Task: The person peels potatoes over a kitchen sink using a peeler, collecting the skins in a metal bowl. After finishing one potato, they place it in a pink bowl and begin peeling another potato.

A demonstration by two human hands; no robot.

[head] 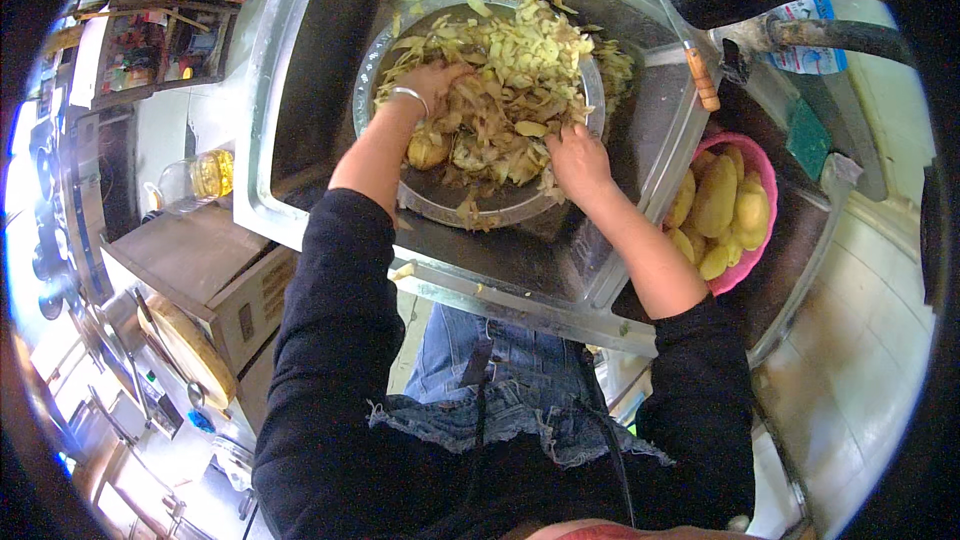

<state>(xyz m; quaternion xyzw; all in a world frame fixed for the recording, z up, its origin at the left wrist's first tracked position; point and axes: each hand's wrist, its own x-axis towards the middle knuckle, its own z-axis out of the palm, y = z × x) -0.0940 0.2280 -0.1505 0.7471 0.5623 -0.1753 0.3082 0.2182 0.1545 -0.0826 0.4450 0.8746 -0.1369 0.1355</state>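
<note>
A round metal basin [364, 94] sits in the sink and is heaped with potato peels [536, 37]. Into the left side of the heap reaches my left hand [439, 86], a bangle on its wrist; its fingertips are blurred and partly buried. My right hand [580, 161] is at the basin's right side, its fingers curled against the peels there. Whether either hand has closed on peels is hidden. One brownish potato [428, 148] lies among the peels, just below my left hand.
The metal sink [450, 255] surrounds the basin, and more peels [616, 71] lie behind it. In the right compartment stands a pink bowl [766, 165] of peeled potatoes [714, 199]. A wooden-handled knife [701, 75] lies at the divider, near a green scouring pad [808, 136].
</note>
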